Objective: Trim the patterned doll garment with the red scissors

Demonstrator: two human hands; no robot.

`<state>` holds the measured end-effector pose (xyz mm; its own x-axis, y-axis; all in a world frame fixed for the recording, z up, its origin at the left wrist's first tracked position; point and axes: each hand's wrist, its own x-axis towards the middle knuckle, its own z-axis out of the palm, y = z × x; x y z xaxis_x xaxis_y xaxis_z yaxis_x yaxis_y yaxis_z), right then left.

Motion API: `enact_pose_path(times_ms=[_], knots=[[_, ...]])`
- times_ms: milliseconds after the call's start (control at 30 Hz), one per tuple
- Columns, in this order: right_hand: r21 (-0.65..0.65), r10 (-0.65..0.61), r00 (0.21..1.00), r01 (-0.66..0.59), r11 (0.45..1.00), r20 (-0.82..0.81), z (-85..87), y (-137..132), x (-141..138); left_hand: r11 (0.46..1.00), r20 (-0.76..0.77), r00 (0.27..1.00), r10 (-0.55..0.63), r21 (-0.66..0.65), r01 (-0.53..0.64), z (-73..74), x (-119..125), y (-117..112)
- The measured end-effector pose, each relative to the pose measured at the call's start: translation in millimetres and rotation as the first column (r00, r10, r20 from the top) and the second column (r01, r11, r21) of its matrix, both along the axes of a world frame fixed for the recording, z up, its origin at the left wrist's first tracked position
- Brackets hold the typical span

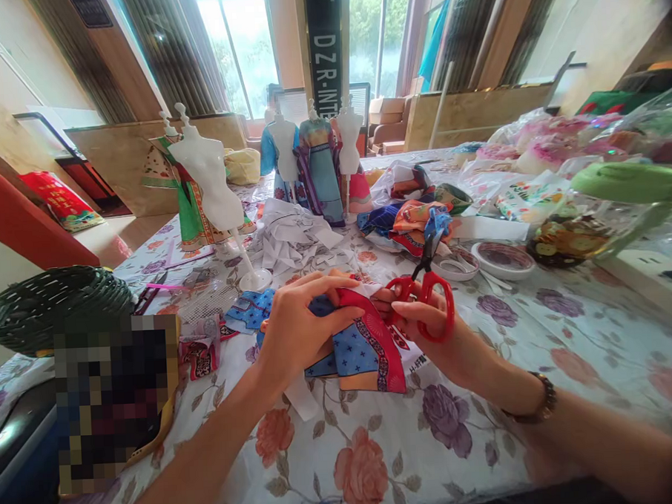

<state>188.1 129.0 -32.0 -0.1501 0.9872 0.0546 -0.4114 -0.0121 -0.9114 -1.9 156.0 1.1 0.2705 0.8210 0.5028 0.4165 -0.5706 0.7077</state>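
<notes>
Between thumb and fingers, my left hand point(302, 316) pinches a piece of blue and red patterned fabric point(356, 349) near its top edge. Red-handled scissors point(439, 307) hang on my right hand point(428, 318), their dark blades pointing up and away from the cloth. The right fingertips are at the fabric's upper right edge. Under the fabric lies white printed paper or plastic point(412, 356), partly covered. More blue patterned cloth point(250, 309) lies just behind my left hand.
A white mini mannequin point(207, 176) stands behind my left hand, near paper scraps point(293, 231). Tape rolls point(503, 259) and a fabric pile point(409, 219) lie at the right. A green basket point(54, 301) is at the left, on the floral tablecloth point(401, 472).
</notes>
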Motion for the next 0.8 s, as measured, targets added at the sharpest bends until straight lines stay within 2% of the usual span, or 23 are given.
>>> enact_pose_path(times_ms=[167,267,367,500,800], knots=[[-0.012,-0.032,0.999,0.032,0.999,0.022,1.2,1,2,0.981,-0.140,0.989,0.044,0.192,-0.016,-1.5,0,2],[-0.040,-0.013,1.000,0.014,0.999,0.024,2.1,3,5,0.929,-0.124,0.988,0.093,0.368,-0.041,-3.3,-2,6],[-0.057,0.001,0.999,0.001,0.998,0.033,3.5,4,7,0.879,-0.175,0.982,0.075,0.476,0.017,-5.3,-4,11],[-0.023,0.082,0.996,-0.081,0.996,0.029,5.5,4,9,0.876,-0.191,0.981,-0.019,0.469,0.109,-9.0,-6,19],[-0.007,0.167,0.980,-0.167,0.986,0.112,6.0,6,16,0.908,-0.087,0.994,-0.066,0.409,0.096,-7.2,-8,16]])
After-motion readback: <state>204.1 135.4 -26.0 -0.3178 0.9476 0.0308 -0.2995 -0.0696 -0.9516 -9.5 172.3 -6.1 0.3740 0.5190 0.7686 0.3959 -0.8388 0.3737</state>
